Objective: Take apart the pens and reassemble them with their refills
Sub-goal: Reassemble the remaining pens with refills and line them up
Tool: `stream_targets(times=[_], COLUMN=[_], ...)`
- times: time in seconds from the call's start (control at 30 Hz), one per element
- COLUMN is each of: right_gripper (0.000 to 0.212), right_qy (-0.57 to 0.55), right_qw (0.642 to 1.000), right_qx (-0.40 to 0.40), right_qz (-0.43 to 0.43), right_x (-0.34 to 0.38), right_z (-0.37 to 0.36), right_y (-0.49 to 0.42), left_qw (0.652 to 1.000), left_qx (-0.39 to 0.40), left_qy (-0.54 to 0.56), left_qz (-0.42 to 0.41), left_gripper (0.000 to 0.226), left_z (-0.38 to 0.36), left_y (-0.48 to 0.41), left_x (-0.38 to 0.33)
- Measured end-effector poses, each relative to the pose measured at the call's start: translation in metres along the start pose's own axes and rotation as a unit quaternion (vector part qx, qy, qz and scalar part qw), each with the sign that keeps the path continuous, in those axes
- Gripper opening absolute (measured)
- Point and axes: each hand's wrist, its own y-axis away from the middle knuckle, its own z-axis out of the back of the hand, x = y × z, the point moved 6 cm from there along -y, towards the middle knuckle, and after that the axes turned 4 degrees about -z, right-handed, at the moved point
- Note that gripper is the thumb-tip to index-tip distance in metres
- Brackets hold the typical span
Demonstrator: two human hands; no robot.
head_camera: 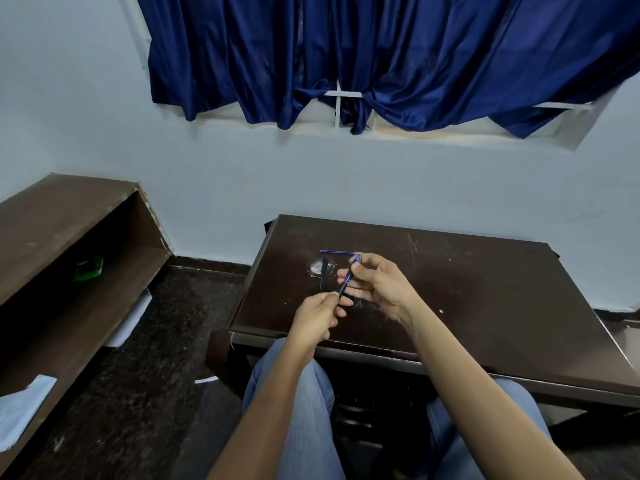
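Observation:
A blue pen [349,277] is held above the dark wooden table [467,292], slanting from lower left to upper right. My left hand [313,318] pinches its lower end. My right hand [375,284] grips its upper part with thumb and fingers. A thin blue refill [337,252] lies flat on the table just beyond my hands. A dark pen [324,273] lies on the table to the left of the held pen, over a pale worn spot.
A brown shelf unit [69,258] stands at the left, with a green object [89,268] and white papers [20,407] on it. A white wall and blue curtain [381,57] rise behind the table. My knees in jeans sit under the table's front edge.

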Motion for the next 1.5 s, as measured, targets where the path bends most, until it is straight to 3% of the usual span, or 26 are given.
stream_targets(times=[0.37,0.47,0.6,0.9,1.17,1.4,1.5], right_gripper=[0.007,0.007,0.007,0.011,0.013,0.015,0.011], right_qy=[-0.045,-0.039,-0.052,-0.045,-0.055,-0.065,-0.051], right_qw=[0.999,0.999,0.999,0.999,0.998,0.998,0.998], right_qx=[-0.009,-0.006,-0.010,0.007,0.001,0.003,0.000], right_qz=[-0.001,0.004,0.011,0.019,0.021,0.011,0.026], right_x=[-0.014,-0.017,-0.018,-0.018,-0.026,-0.036,-0.034], right_z=[-0.001,-0.004,-0.007,-0.008,-0.006,-0.010,-0.012], right_y=[0.028,0.030,0.034,0.039,0.042,0.042,0.043], left_qw=[0.999,0.998,0.997,0.996,0.999,0.998,1.000], left_qx=[0.019,0.011,-0.012,-0.017,0.002,-0.003,0.004], left_qy=[-0.002,-0.032,-0.068,-0.075,-0.050,-0.036,-0.026], left_qz=[-0.035,-0.045,-0.032,-0.055,-0.019,-0.049,-0.016], left_gripper=[0.012,0.018,0.046,0.026,0.031,0.020,0.026], left_z=[0.002,0.002,0.003,0.005,0.000,0.005,0.004], left_y=[0.028,0.032,0.035,0.032,0.034,0.034,0.037], left_x=[-0.003,-0.005,-0.007,-0.006,0.003,0.007,0.007])
